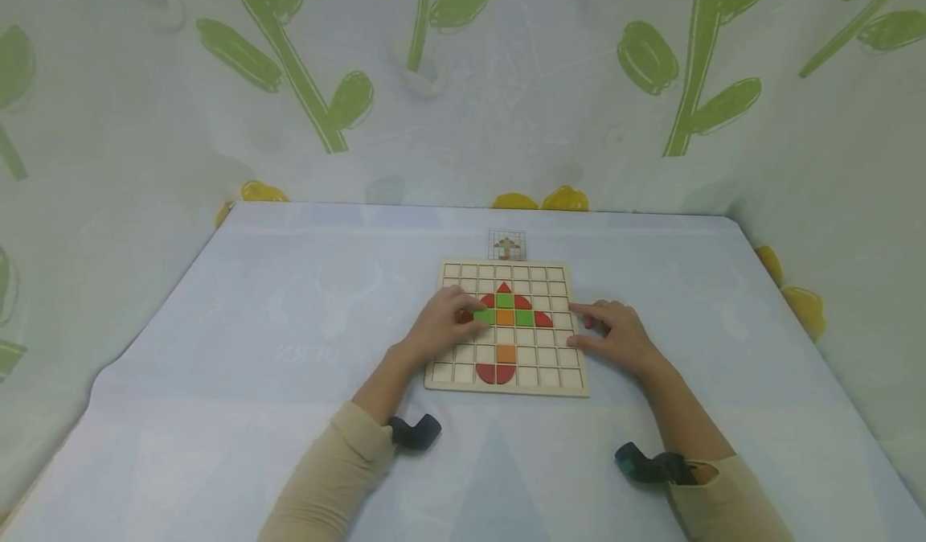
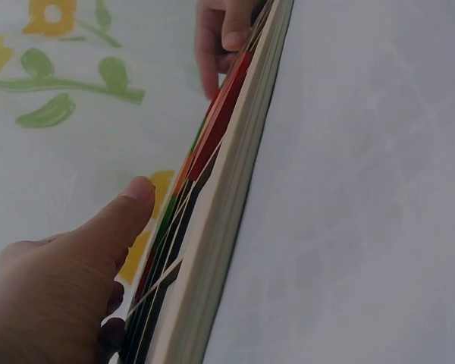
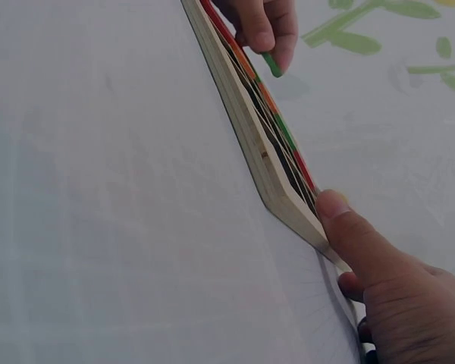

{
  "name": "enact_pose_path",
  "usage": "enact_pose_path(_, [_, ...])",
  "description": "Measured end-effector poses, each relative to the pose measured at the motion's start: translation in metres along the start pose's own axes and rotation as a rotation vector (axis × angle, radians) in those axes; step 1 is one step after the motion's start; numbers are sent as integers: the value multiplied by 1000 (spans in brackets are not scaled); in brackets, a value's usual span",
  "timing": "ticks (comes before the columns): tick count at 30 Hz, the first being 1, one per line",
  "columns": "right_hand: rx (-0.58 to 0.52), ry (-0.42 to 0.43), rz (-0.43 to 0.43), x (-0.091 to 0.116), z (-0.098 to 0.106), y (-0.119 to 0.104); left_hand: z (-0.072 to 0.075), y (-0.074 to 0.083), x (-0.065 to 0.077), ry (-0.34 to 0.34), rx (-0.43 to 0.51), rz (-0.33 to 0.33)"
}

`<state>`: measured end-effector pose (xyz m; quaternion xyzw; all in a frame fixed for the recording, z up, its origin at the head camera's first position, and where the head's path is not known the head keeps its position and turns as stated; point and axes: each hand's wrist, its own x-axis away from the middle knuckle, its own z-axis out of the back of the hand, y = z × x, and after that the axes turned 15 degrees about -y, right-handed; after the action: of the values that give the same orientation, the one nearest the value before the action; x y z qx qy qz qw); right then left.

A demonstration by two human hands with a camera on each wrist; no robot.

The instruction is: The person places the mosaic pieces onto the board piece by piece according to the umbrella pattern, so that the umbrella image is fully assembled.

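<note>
A wooden grid board (image 1: 550, 374) lies on the table, with red, green and orange tiles set in some squares. My left hand (image 1: 450, 317) reaches over its left side. In the right wrist view, that hand pinches a green tile (image 3: 272, 65) between thumb and finger. My right hand (image 1: 615, 333) is at the board's right edge, index fingertip and thumb touching it a little apart. An orange tile (image 1: 505, 317) sits mid-board, a green tile (image 1: 524, 318) to its right. Two rounded red tiles (image 1: 505, 374) lie near the front edge. My left hand partly covers a red tile (image 1: 466, 316).
A small pattern card (image 1: 506, 245) lies just beyond the board's far edge. Dark wrist devices are strapped to the left wrist (image 1: 415, 433) and right wrist (image 1: 654, 466). Behind the table (image 1: 289, 309) hangs a pale cloth with green leaves (image 1: 463, 3).
</note>
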<state>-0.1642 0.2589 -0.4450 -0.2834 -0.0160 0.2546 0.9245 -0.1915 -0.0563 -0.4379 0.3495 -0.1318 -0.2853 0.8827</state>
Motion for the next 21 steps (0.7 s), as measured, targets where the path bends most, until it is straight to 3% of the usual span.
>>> enact_pose_path(10, [-3, -5, 3, 0, 1, 0, -8, 14, -5, -46, -25, -24])
enact_pose_path(21, [-4, -5, -7, -1, 1, 1, -15, 23, -7, -34, -110, -85])
